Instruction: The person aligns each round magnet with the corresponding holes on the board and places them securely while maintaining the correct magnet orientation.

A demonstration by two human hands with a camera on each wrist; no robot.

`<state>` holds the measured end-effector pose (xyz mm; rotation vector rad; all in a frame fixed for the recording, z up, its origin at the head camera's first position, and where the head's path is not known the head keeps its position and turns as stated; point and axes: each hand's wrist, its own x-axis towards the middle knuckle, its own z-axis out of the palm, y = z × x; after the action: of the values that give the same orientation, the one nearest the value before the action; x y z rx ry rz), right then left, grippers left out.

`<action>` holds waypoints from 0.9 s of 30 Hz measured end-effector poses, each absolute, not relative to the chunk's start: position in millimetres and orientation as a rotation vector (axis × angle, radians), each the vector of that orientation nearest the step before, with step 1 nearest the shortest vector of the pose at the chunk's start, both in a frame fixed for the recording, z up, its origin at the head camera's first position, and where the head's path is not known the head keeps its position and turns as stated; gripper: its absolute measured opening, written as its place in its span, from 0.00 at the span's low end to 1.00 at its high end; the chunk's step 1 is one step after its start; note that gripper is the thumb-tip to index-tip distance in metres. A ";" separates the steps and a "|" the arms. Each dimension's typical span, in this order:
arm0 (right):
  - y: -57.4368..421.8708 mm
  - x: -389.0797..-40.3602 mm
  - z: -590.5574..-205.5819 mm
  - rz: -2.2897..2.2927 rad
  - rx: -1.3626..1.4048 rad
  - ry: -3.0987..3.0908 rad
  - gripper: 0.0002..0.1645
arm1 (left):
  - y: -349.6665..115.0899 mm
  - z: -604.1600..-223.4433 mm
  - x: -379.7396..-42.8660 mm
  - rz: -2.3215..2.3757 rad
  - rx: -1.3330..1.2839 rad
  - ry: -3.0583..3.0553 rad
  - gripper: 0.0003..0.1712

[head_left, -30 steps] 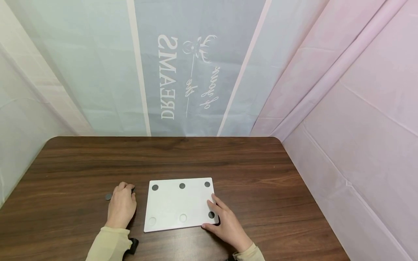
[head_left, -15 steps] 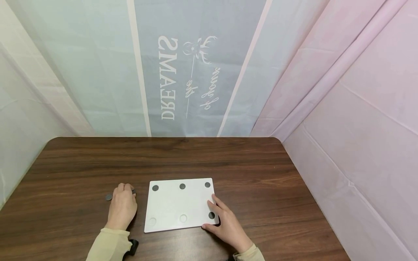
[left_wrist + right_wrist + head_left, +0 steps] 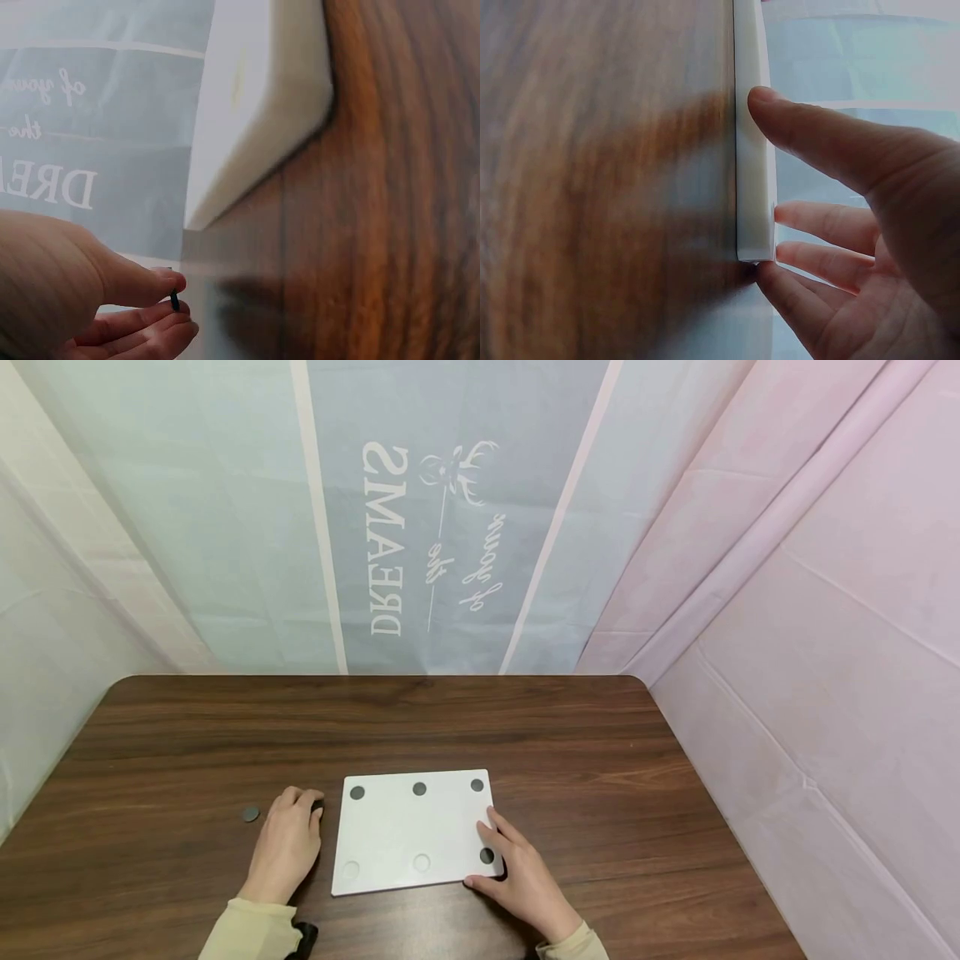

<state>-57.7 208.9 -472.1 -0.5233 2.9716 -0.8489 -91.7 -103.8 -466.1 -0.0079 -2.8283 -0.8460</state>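
Observation:
A white rectangular board (image 3: 412, 827) lies on the table, dark grey round discs set in several of its recesses, such as the disc (image 3: 357, 792) at the far left corner. Along its near edge, a left recess (image 3: 351, 869) and a middle recess (image 3: 422, 862) show bare white. Just left of the board, my left hand (image 3: 285, 839) pinches a thin dark disc (image 3: 175, 301) between thumb and fingertips, seen edge-on in the left wrist view. My right hand (image 3: 522, 877) holds the board's near right corner, thumb against the near edge and fingers at the right side.
One loose grey disc (image 3: 251, 814) lies on the brown wood-grain table (image 3: 600, 760), to the left of my left hand. Behind the table hangs a printed cloth (image 3: 450, 527) with mirrored lettering, and a pale cloth wall (image 3: 825, 693) stands at the right.
My left hand has picked up a disc from the table and moved slightly right toward the board. The right hand and the board have stayed in place.

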 end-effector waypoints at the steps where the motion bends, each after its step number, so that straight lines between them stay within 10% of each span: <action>1: 208.9 -57.6 -472.2 -0.849 -0.523 2.971 0.41 | -102.9 -464.9 -90.6 -0.850 -0.009 -2.833 0.12; 27: 209.8 -57.8 -472.7 -0.844 -0.521 2.952 0.41 | -87.2 -454.1 -62.3 -0.803 -0.215 -2.906 0.08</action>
<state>-57.8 209.8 -472.7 -0.5210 2.9523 -0.8443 -62.3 -87.2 -454.1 -0.2153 -2.9056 -0.8031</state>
